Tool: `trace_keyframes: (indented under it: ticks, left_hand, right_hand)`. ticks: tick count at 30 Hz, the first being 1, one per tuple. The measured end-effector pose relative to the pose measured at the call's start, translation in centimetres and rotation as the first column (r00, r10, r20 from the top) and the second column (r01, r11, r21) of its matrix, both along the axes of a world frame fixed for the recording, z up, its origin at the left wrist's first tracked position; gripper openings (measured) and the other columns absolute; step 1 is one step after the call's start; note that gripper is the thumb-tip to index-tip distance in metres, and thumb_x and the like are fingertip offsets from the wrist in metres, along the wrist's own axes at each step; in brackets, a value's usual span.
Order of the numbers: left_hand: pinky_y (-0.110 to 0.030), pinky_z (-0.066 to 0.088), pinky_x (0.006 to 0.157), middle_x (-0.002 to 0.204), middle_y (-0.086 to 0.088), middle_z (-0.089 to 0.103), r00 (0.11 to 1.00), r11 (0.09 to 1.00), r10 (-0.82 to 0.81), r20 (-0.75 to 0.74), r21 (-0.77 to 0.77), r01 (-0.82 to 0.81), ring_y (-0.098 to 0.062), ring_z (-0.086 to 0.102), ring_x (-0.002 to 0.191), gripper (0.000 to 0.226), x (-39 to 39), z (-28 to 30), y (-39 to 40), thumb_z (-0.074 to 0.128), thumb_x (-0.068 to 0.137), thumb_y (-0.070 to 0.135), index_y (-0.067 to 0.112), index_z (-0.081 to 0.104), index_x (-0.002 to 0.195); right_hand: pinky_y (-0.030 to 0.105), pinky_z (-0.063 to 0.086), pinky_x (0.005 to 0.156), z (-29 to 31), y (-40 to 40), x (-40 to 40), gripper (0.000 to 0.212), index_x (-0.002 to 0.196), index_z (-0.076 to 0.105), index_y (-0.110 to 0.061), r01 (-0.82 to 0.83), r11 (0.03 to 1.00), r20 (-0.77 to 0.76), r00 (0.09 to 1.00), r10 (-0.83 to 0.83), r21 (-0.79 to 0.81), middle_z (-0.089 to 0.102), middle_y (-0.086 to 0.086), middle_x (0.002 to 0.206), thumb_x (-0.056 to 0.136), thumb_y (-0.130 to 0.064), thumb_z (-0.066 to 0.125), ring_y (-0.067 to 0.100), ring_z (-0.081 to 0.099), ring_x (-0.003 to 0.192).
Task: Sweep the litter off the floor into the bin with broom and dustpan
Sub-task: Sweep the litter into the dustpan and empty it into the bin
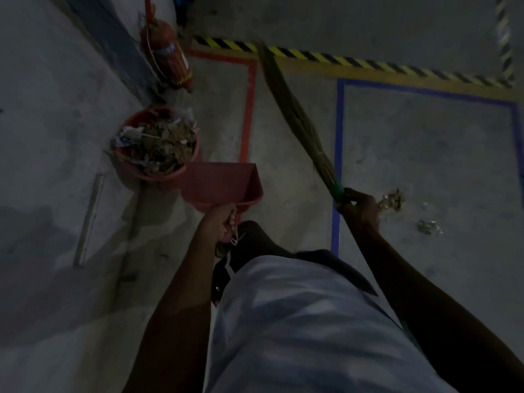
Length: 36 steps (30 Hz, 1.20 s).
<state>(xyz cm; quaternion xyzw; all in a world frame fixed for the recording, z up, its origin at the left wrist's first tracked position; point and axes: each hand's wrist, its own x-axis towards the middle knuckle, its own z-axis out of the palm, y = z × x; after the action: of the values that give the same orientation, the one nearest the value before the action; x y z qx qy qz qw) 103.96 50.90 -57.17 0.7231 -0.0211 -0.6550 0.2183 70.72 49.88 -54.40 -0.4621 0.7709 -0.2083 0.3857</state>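
Note:
My left hand [224, 219] grips the handle of a red dustpan [219, 184], held in the air just right of a red bin [184, 168]. The bin is heaped with dry leaves and paper scraps. Nothing shows in the pan's scoop. My right hand [360, 207] holds a grass broom [295, 114] by its green-bound neck, the bristles pointing up and away toward the striped tape. Two small clumps of litter [392, 201] lie on the concrete floor, just right of my right hand, inside the blue-taped rectangle.
A red fire extinguisher [167, 55] stands by the wall beyond the bin. Red tape [248, 109], blue tape [338, 137] and yellow-black hazard tape [354, 62] mark the floor. A grey wall runs along the left. My foot and light trousers fill the lower middle.

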Motion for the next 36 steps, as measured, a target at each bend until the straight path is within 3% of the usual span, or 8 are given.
trace_keyframes:
  ticks: [4, 10, 12, 14, 16, 22, 30, 36]
  left_hand:
    - [-0.016, 0.026, 0.037, 0.041, 0.004, 0.044, 0.999, 0.999, -0.026, 0.035, 0.027, 0.025, -0.007, 0.034, 0.032, 0.036, -2.9, -2.1, 0.7, 0.053, 0.099, 0.013, 0.016, 0.047, 0.063]
    - [-0.021, 0.029, 0.041, 0.047, 0.0, 0.048, 0.99, 0.996, -0.084, 0.111, 0.035, 0.081, -0.009, 0.037, 0.035, 0.035, -5.8, -5.6, -0.4, 0.058, 0.095, 0.012, 0.014, 0.05, 0.061]
    - [-0.025, 0.032, 0.048, 0.054, -0.003, 0.049, 0.99, 0.996, -0.092, 0.111, 0.022, 0.09, -0.012, 0.039, 0.04, 0.032, -6.5, -7.1, -1.4, 0.061, 0.092, 0.011, 0.013, 0.052, 0.061]
    - [-0.03, 0.038, 0.056, 0.062, -0.009, 0.052, 0.989, 0.995, -0.096, 0.109, -0.002, 0.097, -0.016, 0.043, 0.047, 0.022, -7.4, -9.0, -2.7, 0.068, 0.084, 0.013, 0.011, 0.057, 0.065]
    - [-0.035, 0.041, 0.06, 0.069, -0.015, 0.055, 0.986, 0.993, -0.112, 0.121, -0.01, 0.114, -0.019, 0.046, 0.049, 0.018, -8.2, -11.0, -3.9, 0.074, 0.075, 0.019, 0.005, 0.063, 0.075]
    - [-0.029, 0.036, 0.05, 0.053, -0.009, 0.047, 0.96, 0.973, -0.197, 0.197, -0.083, 0.216, -0.019, 0.042, 0.041, 0.027, -11.5, -18.2, -8.0, 0.069, 0.083, 0.026, 0.01, 0.053, 0.068]
    - [-0.02, 0.033, 0.038, 0.059, -0.004, 0.048, 0.926, 0.943, -0.28, 0.252, -0.11, 0.315, -0.01, 0.039, 0.034, 0.016, -15.8, -27.3, -9.8, 0.061, 0.095, 0.021, 0.011, 0.051, 0.103]
    - [-0.02, 0.033, 0.048, 0.05, -0.001, 0.046, 0.895, 0.927, -0.34, 0.289, -0.054, 0.37, -0.013, 0.038, 0.035, 0.024, -18.0, -32.0, -9.5, 0.06, 0.092, 0.02, 0.019, 0.047, 0.072]
  right_hand:
    - [0.006, 0.041, 0.052, -3.4, 1.1, -2.3, 0.053, 0.132, 0.062, -0.007, 0.071, 0.996, -0.012, 0.997, -0.071, 0.055, 0.07, 0.019, 0.115, 0.08, -0.005, 0.073, 0.016, 0.063, 0.078]
    - [0.022, 0.043, 0.082, -7.7, 2.6, -4.6, 0.052, 0.133, 0.061, -0.003, 0.161, 0.961, -0.002, 0.986, -0.164, 0.225, 0.065, 0.017, 0.128, 0.082, -0.005, 0.071, 0.022, 0.063, 0.108]
    - [0.027, 0.046, 0.083, -9.5, 2.7, -5.3, 0.058, 0.132, 0.062, -0.004, 0.152, 0.957, -0.003, 0.988, -0.156, 0.247, 0.067, 0.019, 0.124, 0.077, -0.017, 0.072, 0.03, 0.066, 0.109]
    - [0.032, 0.051, 0.076, -12.1, 2.7, -6.2, 0.069, 0.132, 0.063, -0.008, 0.131, 0.953, -0.014, 0.991, -0.133, 0.272, 0.071, 0.019, 0.116, 0.067, -0.03, 0.065, 0.034, 0.07, 0.097]
    - [0.034, 0.052, 0.074, -14.7, 2.4, -7.0, 0.066, 0.133, 0.062, -0.011, 0.111, 0.944, -0.031, 0.994, -0.107, 0.311, 0.071, 0.018, 0.114, 0.07, -0.029, 0.068, 0.035, 0.07, 0.093]
    - [0.041, 0.055, 0.086, -24.5, 0.9, -9.6, 0.05, 0.132, 0.064, -0.015, 0.07, 0.93, -0.082, 0.996, -0.043, 0.361, 0.069, 0.019, 0.118, 0.083, -0.018, 0.074, 0.034, 0.067, 0.102]
    - [0.045, 0.056, 0.078, -35.1, 1.6, -10.8, 0.032, 0.117, 0.071, -0.009, -0.069, 0.904, -0.066, 0.992, 0.107, 0.423, 0.072, 0.021, 0.104, 0.085, -0.015, 0.067, 0.035, 0.066, 0.091]
    - [0.041, 0.056, 0.079, -40.6, 4.0, -10.3, 0.031, 0.117, 0.071, -0.016, -0.134, 0.846, -0.009, 0.987, 0.163, 0.516, 0.072, 0.014, 0.1, 0.088, -0.022, 0.062, 0.031, 0.067, 0.091]
